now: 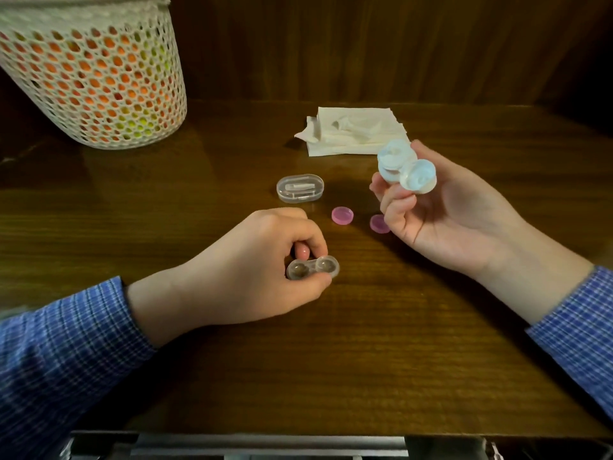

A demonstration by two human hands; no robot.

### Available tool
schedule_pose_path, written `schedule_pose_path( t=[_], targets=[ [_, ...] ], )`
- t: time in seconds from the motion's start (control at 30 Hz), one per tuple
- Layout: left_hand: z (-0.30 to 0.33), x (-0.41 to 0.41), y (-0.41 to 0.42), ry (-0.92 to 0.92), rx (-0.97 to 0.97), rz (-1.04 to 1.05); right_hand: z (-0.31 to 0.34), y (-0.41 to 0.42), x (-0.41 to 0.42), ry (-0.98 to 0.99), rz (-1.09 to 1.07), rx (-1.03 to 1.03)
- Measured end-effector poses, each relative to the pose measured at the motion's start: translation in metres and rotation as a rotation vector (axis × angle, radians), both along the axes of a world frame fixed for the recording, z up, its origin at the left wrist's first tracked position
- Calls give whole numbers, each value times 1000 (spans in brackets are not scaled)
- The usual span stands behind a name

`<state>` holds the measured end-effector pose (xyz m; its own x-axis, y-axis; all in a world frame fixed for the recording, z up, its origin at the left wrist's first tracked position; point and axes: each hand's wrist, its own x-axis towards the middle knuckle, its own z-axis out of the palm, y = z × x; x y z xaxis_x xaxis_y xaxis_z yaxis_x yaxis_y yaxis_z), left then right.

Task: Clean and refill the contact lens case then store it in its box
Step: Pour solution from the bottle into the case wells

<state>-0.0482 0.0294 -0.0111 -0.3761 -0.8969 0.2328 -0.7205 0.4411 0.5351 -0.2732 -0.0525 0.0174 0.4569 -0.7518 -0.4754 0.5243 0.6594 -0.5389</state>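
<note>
The clear contact lens case (313, 267), both wells uncapped, sits low on the wooden table (365, 360), pinched between the thumb and curled fingers of the left hand (265, 270), which grips it from its left end. Just beyond that grip lie two pink caps (342, 216), apart from each other, the right one partly hidden behind the right hand (441, 207). That hand is raised, palm up, its fingers curled round a pale blue double-cup piece (406, 171) held at the fingertips. Farther from the left-hand grip stands a small clear oval box (300, 188), and behind it a crumpled white tissue (355, 134). Far left stands a white mesh basket (93, 78).
</note>
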Motion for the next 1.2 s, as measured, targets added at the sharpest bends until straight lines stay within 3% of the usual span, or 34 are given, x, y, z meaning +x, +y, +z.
schedule_pose_path(
  t=[0.2,0.33,0.57,0.77,1.2],
  targets=[
    [-2,-6,-3,62,33,-2,-3,10,-6,-116,68,34],
    [-1,-6,-6,27,14,-11,-10,13,-3,-55,158,18],
    [-3,-8,-9,-4,-31,20,-6,-3,12,34,55,-43],
    [-2,-12,-14,15,-31,60,-2,2,11,-9,36,-42],
    [0,0,-4,-46,-41,63,-12,11,6,377,38,-246]
  ],
)
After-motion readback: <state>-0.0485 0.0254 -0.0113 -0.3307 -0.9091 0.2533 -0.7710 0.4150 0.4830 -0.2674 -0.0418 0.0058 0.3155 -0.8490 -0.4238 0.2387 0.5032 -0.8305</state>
